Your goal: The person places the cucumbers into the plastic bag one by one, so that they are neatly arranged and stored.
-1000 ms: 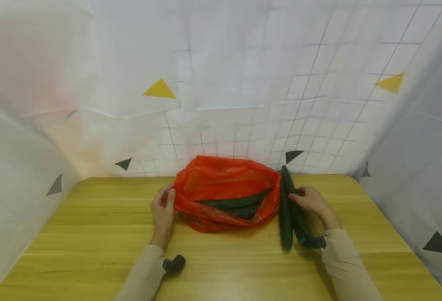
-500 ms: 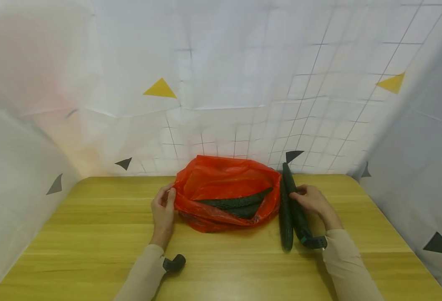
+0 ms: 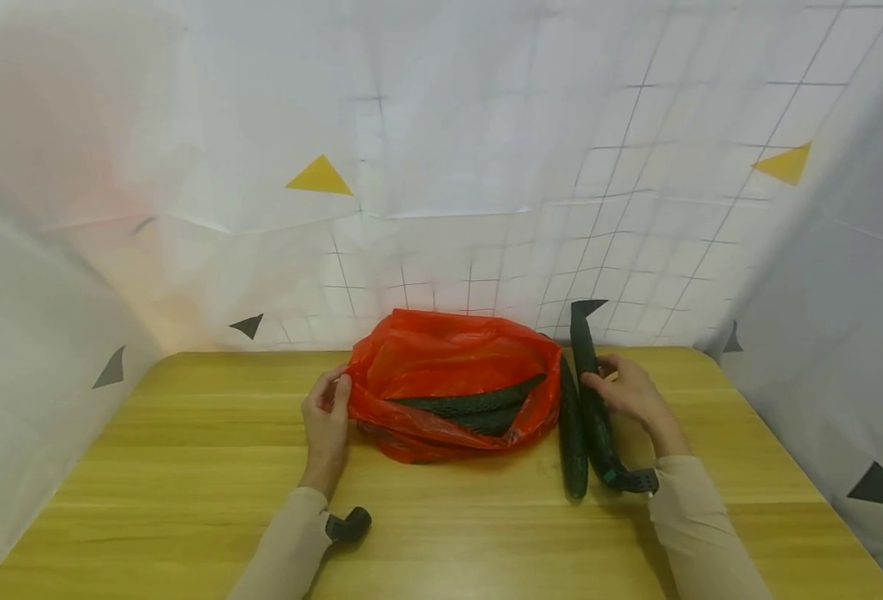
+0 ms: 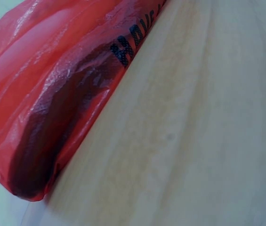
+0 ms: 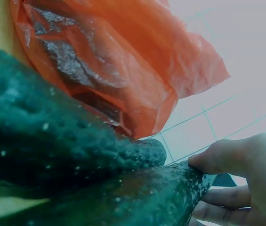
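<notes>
A red plastic bag [image 3: 456,342] lies on its side with its mouth spread, and dark green cucumbers [image 3: 471,404] show inside. My left hand [image 3: 326,425] pinches the bag's left edge between thumb and fingers. In the left wrist view, a cucumber's dark shape shows through the bag [image 4: 71,80]. To the bag's right, my right hand [image 3: 629,392] grips a cucumber [image 3: 599,429] near its middle, its far end overlapping the back wall. Another cucumber [image 3: 574,450] lies between it and the bag. In the right wrist view, the thumb [image 5: 217,157] presses on the gripped cucumber [image 5: 156,193].
The wooden table [image 3: 449,533] ends at a white back wall [image 3: 441,150] with grid lines and yellow and black triangles. White side sheets [image 3: 28,333] stand left and right. Each wrist wears a black camera mount [image 3: 348,525].
My right hand has shifted slightly to the right with its cucumber, whose far end now reaches higher in view and stands apart from the other cucumber. The left hand and bag stay still.
</notes>
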### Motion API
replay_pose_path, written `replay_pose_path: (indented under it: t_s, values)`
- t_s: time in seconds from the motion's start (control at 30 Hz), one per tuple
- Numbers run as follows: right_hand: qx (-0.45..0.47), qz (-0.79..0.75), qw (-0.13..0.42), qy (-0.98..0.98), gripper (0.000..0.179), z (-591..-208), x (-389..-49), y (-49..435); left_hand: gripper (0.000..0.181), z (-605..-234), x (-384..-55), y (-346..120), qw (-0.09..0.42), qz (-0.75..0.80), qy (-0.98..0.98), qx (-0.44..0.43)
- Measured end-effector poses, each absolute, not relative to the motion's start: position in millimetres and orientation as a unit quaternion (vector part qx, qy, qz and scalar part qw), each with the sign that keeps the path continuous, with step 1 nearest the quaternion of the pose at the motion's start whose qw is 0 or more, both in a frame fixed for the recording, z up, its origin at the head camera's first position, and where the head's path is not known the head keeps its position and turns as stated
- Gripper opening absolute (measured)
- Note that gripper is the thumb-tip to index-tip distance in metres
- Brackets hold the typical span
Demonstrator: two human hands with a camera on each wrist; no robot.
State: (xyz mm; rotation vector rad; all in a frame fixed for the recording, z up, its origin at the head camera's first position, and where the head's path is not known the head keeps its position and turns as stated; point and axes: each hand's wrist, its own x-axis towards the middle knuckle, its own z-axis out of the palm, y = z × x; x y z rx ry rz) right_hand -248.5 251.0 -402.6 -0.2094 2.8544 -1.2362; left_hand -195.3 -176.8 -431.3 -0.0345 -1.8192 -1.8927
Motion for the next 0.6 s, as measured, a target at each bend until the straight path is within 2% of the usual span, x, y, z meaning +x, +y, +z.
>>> replay_pose_path:
  t_s: [0.6]
  values:
    - [-0.067,-0.390,-0.104,0.912,0.054,-382.1,-243.9,247.4,0.029,-452.9,-209.1,-181.8,0.276,-0.691,-0.668,-0.012]
